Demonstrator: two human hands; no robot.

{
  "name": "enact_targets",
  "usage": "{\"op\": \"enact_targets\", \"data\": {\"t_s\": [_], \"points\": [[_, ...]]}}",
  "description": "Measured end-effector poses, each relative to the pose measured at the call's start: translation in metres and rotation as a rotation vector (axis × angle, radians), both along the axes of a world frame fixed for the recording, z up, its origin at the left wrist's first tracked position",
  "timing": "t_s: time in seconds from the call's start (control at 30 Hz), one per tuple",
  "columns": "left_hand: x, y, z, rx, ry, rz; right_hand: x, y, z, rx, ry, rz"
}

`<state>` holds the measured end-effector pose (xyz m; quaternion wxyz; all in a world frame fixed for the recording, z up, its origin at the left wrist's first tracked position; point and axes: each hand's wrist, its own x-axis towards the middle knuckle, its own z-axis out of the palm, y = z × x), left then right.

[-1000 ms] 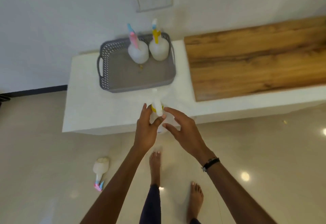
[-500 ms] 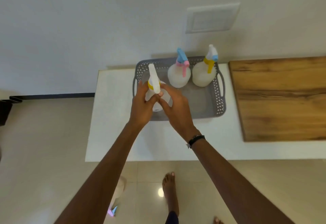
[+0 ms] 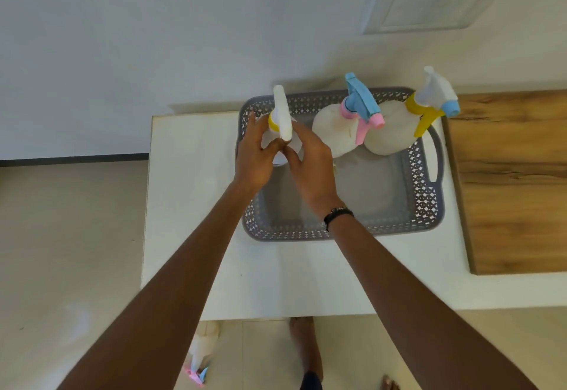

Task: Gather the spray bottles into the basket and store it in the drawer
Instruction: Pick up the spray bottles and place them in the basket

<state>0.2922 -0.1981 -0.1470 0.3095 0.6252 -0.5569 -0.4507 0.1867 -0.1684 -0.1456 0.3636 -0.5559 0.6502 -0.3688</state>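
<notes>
Hands, left hand [image 3: 253, 156] and right hand [image 3: 310, 165], clasp the white yellow-collared spray bottle [image 3: 280, 119] over the grey perforated plastic basket [image 3: 426, 202]; next, seemingly, lowering it upright, fingers releasing.

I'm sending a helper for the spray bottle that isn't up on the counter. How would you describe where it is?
Start at the white counter holding the grey basket. Look down at the floor by its near-left corner, where one spray bottle lies on its side. Its pink and blue nozzle points towards the viewer; the others stand upright at the basket.
</notes>
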Motion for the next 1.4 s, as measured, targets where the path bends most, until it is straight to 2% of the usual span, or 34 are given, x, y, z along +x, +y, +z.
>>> {"op": "enact_targets", "data": {"t_s": [0.1, 0.4, 0.53, 0.7, 0.93, 1.17, 1.4], "points": [[0.004, -0.001, -0.005, 0.011, 0.073, 0.017, 0.003, -0.002, -0.006, -0.018, 0.037, -0.003], [0.001, 0.004, 0.0, 0.003, 0.009, 0.002, 0.006, 0.005, -0.001, 0.015, 0.047, -0.001], [0.007, 0.029, 0.014, -0.078, -0.009, 0.07, -0.009, 0.039, 0.008, -0.02, 0.031, -0.039], [-0.004, 0.124, 0.029, -0.149, 0.015, 0.221, -0.034, 0.133, 0.014, -0.021, -0.082, -0.196], [-0.066, 0.282, 0.035, -0.012, 0.029, 0.0, -0.074, 0.282, 0.017, 0.106, -0.135, -0.221], [-0.129, 0.423, 0.024, 0.04, 0.04, -0.067, -0.134, 0.437, 0.007, 0.144, -0.049, -0.196], [-0.169, 0.554, 0.011, 0.179, 0.042, -0.188, -0.183, 0.584, -0.005, 0.308, 0.015, -0.267]]}}
